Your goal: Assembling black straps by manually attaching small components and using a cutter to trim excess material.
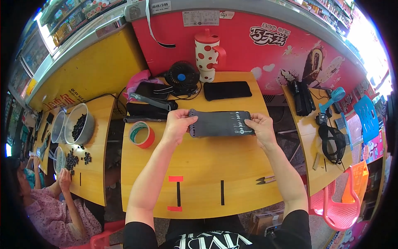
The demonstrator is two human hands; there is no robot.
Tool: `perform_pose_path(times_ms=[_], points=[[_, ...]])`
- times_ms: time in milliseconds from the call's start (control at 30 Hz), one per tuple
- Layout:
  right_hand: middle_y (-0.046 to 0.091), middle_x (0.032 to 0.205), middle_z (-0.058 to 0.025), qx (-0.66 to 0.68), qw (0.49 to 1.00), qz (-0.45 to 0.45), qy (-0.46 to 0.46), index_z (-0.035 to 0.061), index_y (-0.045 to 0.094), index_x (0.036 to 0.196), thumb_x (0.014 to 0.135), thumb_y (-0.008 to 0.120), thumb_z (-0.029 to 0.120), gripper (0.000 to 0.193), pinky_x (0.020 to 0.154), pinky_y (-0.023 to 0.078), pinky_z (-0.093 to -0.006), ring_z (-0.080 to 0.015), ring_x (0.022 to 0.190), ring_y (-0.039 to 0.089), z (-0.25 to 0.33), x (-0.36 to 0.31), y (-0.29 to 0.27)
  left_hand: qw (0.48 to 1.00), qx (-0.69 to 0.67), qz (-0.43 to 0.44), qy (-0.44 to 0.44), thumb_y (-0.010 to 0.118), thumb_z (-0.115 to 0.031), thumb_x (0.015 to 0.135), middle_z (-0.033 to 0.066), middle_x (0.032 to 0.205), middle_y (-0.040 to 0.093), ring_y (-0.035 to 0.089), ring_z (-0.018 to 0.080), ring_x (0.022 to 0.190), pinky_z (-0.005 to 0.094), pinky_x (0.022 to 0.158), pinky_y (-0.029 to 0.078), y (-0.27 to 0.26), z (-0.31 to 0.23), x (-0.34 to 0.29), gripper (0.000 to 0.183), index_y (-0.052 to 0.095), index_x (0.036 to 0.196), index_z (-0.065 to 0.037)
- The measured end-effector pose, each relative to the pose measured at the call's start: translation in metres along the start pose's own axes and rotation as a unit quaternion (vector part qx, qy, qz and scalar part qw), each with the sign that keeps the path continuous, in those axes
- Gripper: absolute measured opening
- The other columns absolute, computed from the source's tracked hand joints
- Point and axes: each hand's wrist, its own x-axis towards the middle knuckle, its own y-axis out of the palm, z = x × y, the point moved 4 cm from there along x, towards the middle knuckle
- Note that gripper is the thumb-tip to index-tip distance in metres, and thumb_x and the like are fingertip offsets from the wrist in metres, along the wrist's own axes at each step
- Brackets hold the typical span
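A dark grey flat stack of strap-like pieces [219, 123] hangs level over the middle of the table, with white print along its right side and a scalloped left edge. My left hand [178, 125] grips its left end, thumb on top. At the right end, my right hand [262, 128] pinches the stack between thumb and fingers. Just left of my left hand stands a roll of red tape [143, 136]. Behind it lie more dark folded straps [145, 108]. Closer to me, a black strip [178, 194] lies between two red tape pieces, and another black strip [222, 192] is to its right.
Thread snips [265, 180] lie by my right forearm. Along the back are a black fan [181, 77], a spotted tumbler [207, 54] and a black flat pouch [227, 90]. Left, a co-worker [58, 207] handles small black parts beside clear tubs [89, 128]. A side table [304, 153] stands right.
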Motion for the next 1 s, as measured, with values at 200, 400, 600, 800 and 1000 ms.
perform_pose_path(times_ms=[200, 400, 600, 800, 1000], points=[[0.068, 0.082, -0.0068, 0.007, 1.0, 0.014, 0.025, -0.0032, 0.062, 0.097, 0.084, 0.066, 0.0, 0.014, 0.051, 0.046, -0.0185, -0.0071, 0.062, 0.062, 0.006, -0.012, -0.006, 1.0, 0.013, 0.013, -0.016, 0.066, -0.001, 0.083, 0.0081, 0.082, 0.068, 0.064, 0.0128, 0.065, 0.028, 0.057, 0.054, -0.003, -0.002, -0.005, 0.016, 0.065, 0.097, 0.005], [0.067, 0.083, -0.0028, 0.071, 0.993, -0.003, -0.099, -0.0007, 0.061, 0.101, 0.087, 0.066, 0.005, 0.016, 0.046, 0.037, -0.0168, -0.0039, 0.061, 0.057, 0.057, -0.009, 0.004, 0.99, -0.099, 0.07, 0.076, 0.065, -0.001, 0.084, 0.0095, 0.088, 0.069, 0.066, 0.0137, 0.071, 0.0265, 0.061, 0.055, 0.017, -0.077, 0.003, 0.016, 0.066, 0.099, 0.006], [0.067, 0.092, -0.0052, 0.071, 0.992, 0.042, -0.095, -0.0019, 0.059, 0.106, 0.088, 0.064, 0.004, 0.02, 0.054, 0.046, -0.0162, -0.0062, 0.071, 0.063, 0.07, -0.013, 0.004, 0.991, -0.074, 0.086, 0.065, 0.066, -0.002, 0.084, 0.0109, 0.087, 0.069, 0.066, 0.0128, 0.068, 0.0259, 0.056, 0.055, 0.014, -0.09, -0.009, 0.016, 0.065, 0.097, 0.006], [0.067, 0.092, -0.0072, 0.089, 0.988, 0.093, -0.08, -0.0035, 0.06, 0.106, 0.087, 0.062, -0.002, 0.019, 0.072, 0.053, -0.0222, -0.0089, 0.079, 0.063, 0.074, -0.018, 0.015, 0.991, -0.062, 0.081, 0.084, 0.066, 0.002, 0.082, 0.0096, 0.087, 0.069, 0.066, 0.0117, 0.072, 0.0251, 0.061, 0.055, 0.01, -0.088, -0.011, 0.016, 0.066, 0.098, 0.006], [0.066, 0.091, -0.0041, -0.006, 0.975, 0.129, -0.183, -0.0013, 0.066, 0.093, 0.08, 0.062, -0.013, 0.018, 0.078, 0.05, -0.0238, -0.0107, 0.082, 0.061, 0.107, -0.03, 0.006, 0.955, 0.053, 0.18, 0.229, 0.063, 0.003, 0.084, 0.009, 0.102, 0.068, 0.064, 0.0114, 0.084, 0.0237, 0.074, 0.051, 0.025, -0.115, -0.033, 0.027, 0.065, 0.111, 0.001]])
